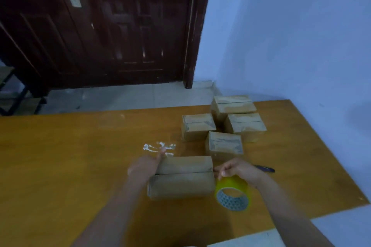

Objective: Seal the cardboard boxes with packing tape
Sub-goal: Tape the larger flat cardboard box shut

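Dim, bluish, soft light; glare patch on the table (pixel 60 166); hands slightly motion-blurred; wide-angle bending toward the edges.

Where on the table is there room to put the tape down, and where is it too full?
Bare wood lies left of the near box and the left hand, out to the table's left edge. Another bare strip runs along the right edge, past the pen. The far right is crowded: four boxes huddle there. The right hand holds the tape.

Boxes (pixel 181 177): tan cardboard, four with grey smudging on top. Tape roll (pixel 232 193): yellow, core patterned white and blue-grey. Table (pixel 70 156): orange-brown wood. Door (pixel 110 26): dark reddish-brown. Wall (pixel 301 36): pale blue. Pen (pixel 265 169): dark.
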Motion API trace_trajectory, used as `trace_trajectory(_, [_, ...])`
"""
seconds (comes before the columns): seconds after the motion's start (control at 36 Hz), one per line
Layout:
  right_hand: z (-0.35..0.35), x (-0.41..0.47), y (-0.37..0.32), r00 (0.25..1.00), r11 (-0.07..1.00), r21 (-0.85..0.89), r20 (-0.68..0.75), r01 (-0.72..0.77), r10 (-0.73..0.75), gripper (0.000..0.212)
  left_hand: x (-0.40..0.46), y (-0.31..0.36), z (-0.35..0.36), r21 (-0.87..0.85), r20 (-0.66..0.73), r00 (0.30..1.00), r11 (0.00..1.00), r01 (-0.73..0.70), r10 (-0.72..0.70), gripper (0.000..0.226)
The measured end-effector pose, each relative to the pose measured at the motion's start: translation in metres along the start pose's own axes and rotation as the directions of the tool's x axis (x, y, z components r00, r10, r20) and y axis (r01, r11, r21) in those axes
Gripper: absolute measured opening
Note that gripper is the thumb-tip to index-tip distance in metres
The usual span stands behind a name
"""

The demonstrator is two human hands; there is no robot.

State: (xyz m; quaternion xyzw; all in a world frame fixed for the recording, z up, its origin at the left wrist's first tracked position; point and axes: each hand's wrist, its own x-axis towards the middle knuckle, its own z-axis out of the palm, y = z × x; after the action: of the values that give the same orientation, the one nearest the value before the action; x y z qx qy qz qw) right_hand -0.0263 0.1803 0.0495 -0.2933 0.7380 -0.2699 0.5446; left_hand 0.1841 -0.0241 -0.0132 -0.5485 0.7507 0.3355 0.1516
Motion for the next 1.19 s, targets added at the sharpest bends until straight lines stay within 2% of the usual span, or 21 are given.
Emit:
trace_trajectory(0.06, [0.000, 0.000, 0.008, 1.000, 1.000, 0.010, -0.030, -0.004, 0.004, 0.015, 0.004, 0.002, 0.007, 0.058, -0.023, 1.000, 0.998, -0.002, 0.003, 0.113])
trace_trajectory(0.11, [-0.003, -0.003, 0.010, 0.998, 1.000, 0.015, -0.054, 0.012, -0.011, 0.018, 0.005, 0.005, 0.006, 0.116, -0.046, 0.999, 0.993, 0.004, 0.001, 0.115])
trace_trajectory(0.22, [-0.018, -0.016, 0.006, 0.990, 0.994, 0.049, -0.108, 0.100, -0.094, 0.026, 0.003, 0.016, -0.005, 0.203, -0.192, 0.981, 0.979, 0.006, 0.034, 0.082])
trace_trajectory(0.28, [-0.027, -0.022, -0.003, 0.978, 0.985, 0.065, -0.144, 0.159, -0.148, 0.030, -0.001, 0.025, -0.011, 0.216, -0.303, 0.933, 0.968, -0.129, 0.193, 0.070])
trace_trajectory(0.33, [-0.033, -0.027, -0.018, 0.957, 0.969, 0.074, -0.192, 0.234, -0.216, 0.029, -0.011, 0.044, -0.017, 0.089, -0.356, 0.866, 0.935, -0.343, 0.352, 0.058])
trace_trajectory(0.42, [-0.038, -0.032, -0.045, 0.916, 0.939, 0.076, -0.258, 0.336, -0.307, 0.022, -0.042, 0.088, -0.026, -0.156, -0.345, 0.738, 0.740, -0.654, 0.580, 0.046])
trace_trajectory(0.47, [-0.040, -0.030, -0.062, 0.888, 0.922, 0.058, -0.300, 0.383, -0.350, 0.019, -0.066, 0.117, -0.031, -0.233, -0.348, 0.629, 0.586, -0.776, 0.695, 0.039])
trace_trajectory(0.5, [-0.040, -0.029, -0.069, 0.872, 0.912, 0.052, -0.321, 0.407, -0.371, 0.019, -0.077, 0.130, -0.033, -0.272, -0.347, 0.600, 0.535, -0.800, 0.720, 0.034])
trace_trajectory(0.56, [-0.042, -0.027, -0.082, 0.832, 0.888, 0.040, -0.369, 0.459, -0.413, 0.022, -0.091, 0.150, -0.034, -0.324, -0.338, 0.588, 0.495, -0.806, 0.735, 0.029])
trace_trajectory(0.64, [-0.045, -0.031, -0.097, 0.763, 0.853, 0.028, -0.464, 0.520, -0.450, 0.031, -0.099, 0.171, -0.037, -0.315, -0.398, 0.623, 0.537, -0.783, 0.674, 0.027])
trace_trajectory(0.69, [-0.048, -0.034, -0.102, 0.712, 0.826, 0.042, -0.532, 0.562, -0.457, 0.035, -0.102, 0.181, -0.041, -0.372, -0.432, 0.652, 0.536, -0.758, 0.623, 0.026])
trace_trajectory(0.81, [-0.055, -0.040, -0.106, 0.647, 0.770, 0.147, -0.651, 0.621, -0.397, 0.033, -0.107, 0.198, -0.051, -0.359, -0.426, 0.679, 0.577, -0.734, 0.598, 0.025])
trace_trajectory(0.92, [-0.069, -0.050, -0.108, 0.647, 0.714, 0.268, -0.688, 0.647, -0.328, 0.022, -0.116, 0.218, -0.063, -0.254, -0.407, 0.633, 0.584, -0.771, 0.659, 0.026])
trace_trajectory(0.97, [-0.084, -0.055, -0.115, 0.652, 0.675, 0.315, -0.685, 0.667, -0.325, 0.024, -0.123, 0.233, -0.074, -0.184, -0.406, 0.581, 0.560, -0.808, 0.705, 0.027])
trace_trajectory(1.08, [-0.117, -0.073, -0.144, 0.598, 0.639, 0.261, -0.699, 0.723, -0.391, 0.030, -0.136, 0.269, -0.107, -0.091, -0.429, 0.482, 0.494, -0.864, 0.764, 0.031])
trace_trajectory(1.19, [-0.143, -0.094, -0.172, 0.543, 0.575, 0.249, -0.727, 0.779, -0.420, 0.027, -0.144, 0.299, -0.139, -0.039, -0.395, 0.448, 0.473, -0.880, 0.802, 0.035])
